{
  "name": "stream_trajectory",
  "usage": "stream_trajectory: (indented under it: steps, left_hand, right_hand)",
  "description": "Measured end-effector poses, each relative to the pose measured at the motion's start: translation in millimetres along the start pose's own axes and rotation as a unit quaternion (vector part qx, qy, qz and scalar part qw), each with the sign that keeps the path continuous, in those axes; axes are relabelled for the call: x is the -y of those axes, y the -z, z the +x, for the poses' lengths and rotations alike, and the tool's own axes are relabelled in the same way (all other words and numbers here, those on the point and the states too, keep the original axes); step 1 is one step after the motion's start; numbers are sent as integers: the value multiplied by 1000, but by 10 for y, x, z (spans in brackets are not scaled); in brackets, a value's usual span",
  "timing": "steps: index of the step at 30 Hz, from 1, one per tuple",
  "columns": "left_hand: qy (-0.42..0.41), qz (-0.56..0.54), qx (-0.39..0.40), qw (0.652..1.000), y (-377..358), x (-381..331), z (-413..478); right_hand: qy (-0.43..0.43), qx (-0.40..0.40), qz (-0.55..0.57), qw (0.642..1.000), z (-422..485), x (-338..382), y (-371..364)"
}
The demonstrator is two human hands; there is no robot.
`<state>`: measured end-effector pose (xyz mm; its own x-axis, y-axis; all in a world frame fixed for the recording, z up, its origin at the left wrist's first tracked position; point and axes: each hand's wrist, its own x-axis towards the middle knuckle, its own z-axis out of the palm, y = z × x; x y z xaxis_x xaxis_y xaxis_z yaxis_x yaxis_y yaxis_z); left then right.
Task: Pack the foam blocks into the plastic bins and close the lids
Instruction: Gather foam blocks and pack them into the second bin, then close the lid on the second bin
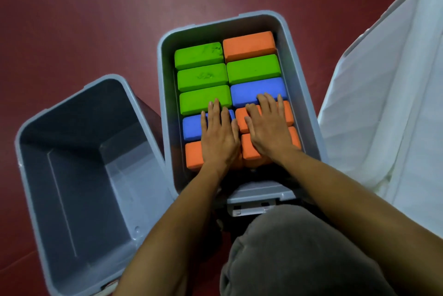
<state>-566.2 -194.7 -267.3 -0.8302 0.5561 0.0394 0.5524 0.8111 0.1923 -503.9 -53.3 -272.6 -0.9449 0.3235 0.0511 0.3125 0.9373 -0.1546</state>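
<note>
Beneath left hand (219, 137) and right hand (269, 132), foam blocks (202, 75)

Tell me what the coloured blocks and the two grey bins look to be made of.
Coloured rectangular blocks: likely foam; matte, finely grainy faces, rounded edges, scuffs on the green ones. Packed grey bin and empty grey bin: probably moulded plastic; smooth walls with a soft sheen.

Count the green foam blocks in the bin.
4 green blocks: three in the left column, farthest, next, third; one in the right column, second from far. Any beneath are hidden.
</note>
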Motion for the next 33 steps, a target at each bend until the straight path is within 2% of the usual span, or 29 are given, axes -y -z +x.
stream_trajectory:
  steps: [2, 6, 15, 20, 28, 31, 33]
  left_hand:
    - [-8, -10, -9, 1000, -31, 9, 51]
    - [-5, 3, 34, 999, -72, 28, 33]
    - [-10, 55, 85, 995, 160, -11, 102]
    - [-44, 39, 93, 994, 511, -396, 236]
    - [-139, 32, 108, 984, 1041, -1167, 265]
    - [-164, 41, 103, 980, 1254, -1353, 199]
    - [-177, 48, 103, 978, 1368, -1452, 151]
  right_hand:
    - [-10, -14, 2, 1000, 33, 10, -27]
    - [-4, -10, -2, 1000, -9, 27, -36]
    - [33, 80, -76, 993, 39, 17, 331]
    - [23, 107, -124, 986, 18, -187, 803]
    - [-37, 103, -202, 973, -226, -452, 1668]
    - [-113, 91, -241, 960, -438, -550, 1871]
    - [-194, 103, -250, 943, -590, -589, 1956]
